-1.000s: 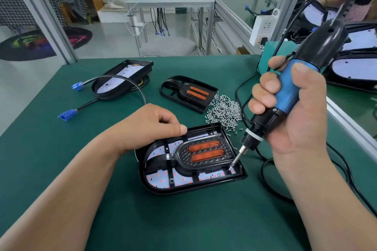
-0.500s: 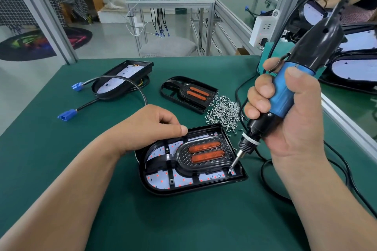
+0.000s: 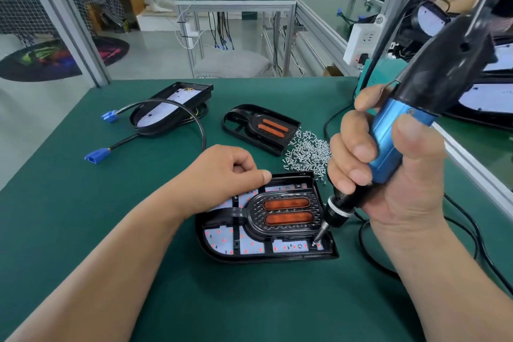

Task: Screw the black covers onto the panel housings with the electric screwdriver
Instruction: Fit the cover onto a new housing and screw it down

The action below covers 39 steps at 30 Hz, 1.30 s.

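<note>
A black panel housing (image 3: 329, 254) lies in front of me on the green mat, with a black cover (image 3: 286, 212) bearing two orange strips seated in it. My left hand (image 3: 222, 175) rests on the housing's far left edge with fingers curled, thumb along the rim. My right hand (image 3: 388, 175) grips the blue and black electric screwdriver (image 3: 388, 144). Its bit tip (image 3: 315, 243) touches the housing's near right corner at a screw. A pile of small silver screws (image 3: 308, 151) lies just behind the housing.
A spare black cover (image 3: 261, 128) lies behind the screws. A second housing (image 3: 172, 108) with a black cable and blue connectors (image 3: 95, 155) sits at the far left. The screwdriver's cord (image 3: 472, 236) loops on the mat at right. More panels (image 3: 483, 103) lie beyond a metal rail.
The screwdriver has tilted and shifted slightly left, its bit staying at the housing's near right corner. The left hand has stayed on the housing.
</note>
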Each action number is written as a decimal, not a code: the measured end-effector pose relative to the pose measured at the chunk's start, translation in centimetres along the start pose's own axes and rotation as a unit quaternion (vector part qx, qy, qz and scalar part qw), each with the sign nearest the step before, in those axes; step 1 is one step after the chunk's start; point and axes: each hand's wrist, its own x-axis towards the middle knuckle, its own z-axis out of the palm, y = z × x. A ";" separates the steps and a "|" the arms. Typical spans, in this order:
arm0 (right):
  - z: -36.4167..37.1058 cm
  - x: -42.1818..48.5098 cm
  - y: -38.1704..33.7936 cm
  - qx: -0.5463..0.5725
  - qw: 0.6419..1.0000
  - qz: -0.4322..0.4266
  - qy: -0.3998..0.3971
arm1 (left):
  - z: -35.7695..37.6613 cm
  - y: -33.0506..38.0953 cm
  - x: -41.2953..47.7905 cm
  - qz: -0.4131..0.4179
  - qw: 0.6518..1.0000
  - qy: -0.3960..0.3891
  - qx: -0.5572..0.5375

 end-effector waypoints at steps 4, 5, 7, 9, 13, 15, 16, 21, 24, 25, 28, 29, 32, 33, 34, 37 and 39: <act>-0.2 0.0 0.0 0.006 1.000 0.003 -0.011 | 0.1 0.0 -0.1 -0.004 1.000 0.005 -0.002; -0.3 0.0 0.0 0.010 1.000 0.005 -0.016 | 0.1 0.1 -0.1 -0.005 1.000 0.006 -0.003; -0.4 0.0 0.0 0.021 0.999 0.010 -0.030 | 0.0 0.2 -0.1 -0.003 1.000 0.006 -0.003; -0.4 0.1 0.0 0.029 0.999 0.015 -0.042 | 0.0 0.2 -0.1 -0.003 1.000 0.007 -0.010; -0.5 0.3 0.3 0.032 0.998 0.026 -0.042 | 0.0 0.4 -0.1 -0.006 1.000 0.010 -0.015; -0.7 0.3 0.4 0.029 0.999 0.024 -0.026 | 0.0 0.4 -0.1 -0.006 1.000 0.008 -0.015; -0.7 0.4 0.5 0.027 0.999 0.020 -0.012 | 0.0 0.4 -0.1 -0.006 1.000 0.006 -0.014; -1.4 0.8 0.5 0.064 0.992 -0.021 0.110 | -0.3 0.3 -0.1 -0.016 1.000 -0.003 -0.011; -1.9 1.0 0.6 0.097 0.973 -0.043 0.206 | -0.7 0.4 0.0 -0.027 0.999 -0.005 -0.037; -2.1 1.0 0.7 0.106 0.965 -0.049 0.237 | -0.7 0.4 0.2 -0.047 0.995 0.010 -0.088; -2.5 1.2 1.0 0.109 0.942 -0.058 0.313 | -1.0 -0.1 1.1 -0.140 0.892 0.068 -0.425; -2.7 1.2 1.1 0.110 0.936 -0.059 0.330 | -1.4 -0.2 1.3 -0.155 0.836 0.066 -0.522; -2.9 1.4 1.4 0.117 0.925 -0.064 0.356 | -2.3 -0.8 1.3 -0.164 0.790 0.047 -0.588; -2.9 1.5 1.5 0.116 0.924 -0.063 0.360 | -2.2 -0.9 1.3 -0.164 0.798 0.045 -0.578; -2.9 1.6 1.5 0.113 0.924 -0.062 0.360 | -2.1 -0.9 1.3 -0.164 0.805 0.045 -0.568; -2.8 2.0 1.9 0.112 0.926 -0.058 0.357 | -1.6 -0.6 1.3 -0.158 0.826 0.045 -0.539; -2.5 2.6 2.0 0.112 0.927 -0.057 0.355 | -1.5 -0.7 1.4 -0.152 0.839 0.041 -0.522</act>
